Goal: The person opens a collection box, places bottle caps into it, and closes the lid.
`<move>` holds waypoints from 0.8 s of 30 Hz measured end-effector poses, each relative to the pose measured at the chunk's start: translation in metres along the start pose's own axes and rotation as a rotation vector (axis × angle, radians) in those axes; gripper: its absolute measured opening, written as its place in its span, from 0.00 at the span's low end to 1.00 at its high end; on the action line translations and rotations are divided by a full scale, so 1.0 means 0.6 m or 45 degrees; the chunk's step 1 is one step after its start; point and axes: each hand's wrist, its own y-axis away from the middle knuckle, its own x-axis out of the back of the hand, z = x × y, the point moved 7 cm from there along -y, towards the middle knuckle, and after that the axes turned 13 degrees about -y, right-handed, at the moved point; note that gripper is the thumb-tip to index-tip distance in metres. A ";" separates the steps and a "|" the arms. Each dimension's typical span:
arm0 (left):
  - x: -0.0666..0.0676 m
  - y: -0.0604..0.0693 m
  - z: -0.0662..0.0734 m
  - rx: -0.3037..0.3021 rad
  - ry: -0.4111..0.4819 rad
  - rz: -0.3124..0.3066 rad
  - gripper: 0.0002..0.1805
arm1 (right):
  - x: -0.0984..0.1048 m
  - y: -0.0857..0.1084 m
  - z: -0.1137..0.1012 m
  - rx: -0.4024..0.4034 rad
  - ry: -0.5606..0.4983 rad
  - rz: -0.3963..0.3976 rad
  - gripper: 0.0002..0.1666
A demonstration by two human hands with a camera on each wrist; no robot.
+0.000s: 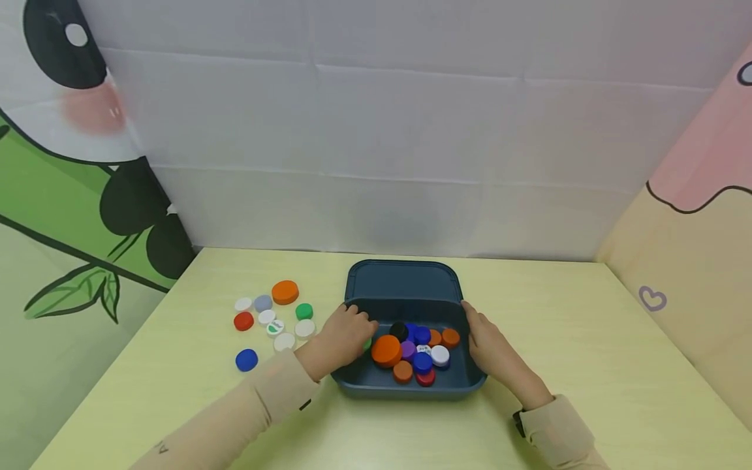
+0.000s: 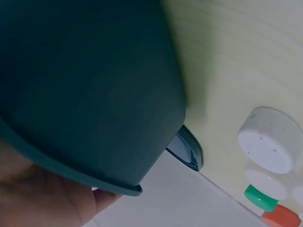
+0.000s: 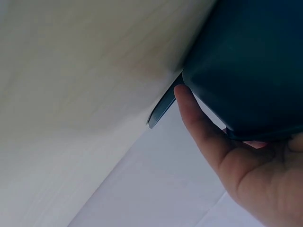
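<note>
A dark blue-grey plastic box [image 1: 405,393] stands on the table with its lid [image 1: 404,279] folded back behind it. Inside lies a pile of bottle caps, among them a large orange cap [image 1: 386,351], a black cap [image 1: 398,331] and a purple cap [image 1: 408,350]. My left hand [image 1: 341,338] reaches over the box's left wall, fingers bent down inside. Part of a green cap [image 1: 367,344] shows beside it; whether the fingers hold it is hidden. At the right wall, my right hand [image 1: 492,346] grips the rim, one finger [image 3: 194,113] stretched along the outside.
Left of the box several loose caps lie on the table [image 1: 564,326]: a large orange cap [image 1: 284,292], a green cap [image 1: 303,311], a red cap [image 1: 243,320], a blue cap [image 1: 247,360] and several pale ones. A white backdrop [image 1: 405,163] rises behind the table.
</note>
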 end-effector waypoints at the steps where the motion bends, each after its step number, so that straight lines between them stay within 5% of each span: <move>1: -0.001 0.000 0.001 0.000 -0.005 0.007 0.13 | 0.000 0.000 0.000 -0.005 -0.001 -0.002 0.28; 11: -0.004 0.003 0.004 0.017 -0.004 0.006 0.14 | -0.002 0.000 -0.002 0.009 0.003 0.008 0.28; 24: 0.048 0.037 -0.037 0.093 0.216 0.058 0.19 | 0.001 0.002 -0.007 0.018 0.013 0.006 0.29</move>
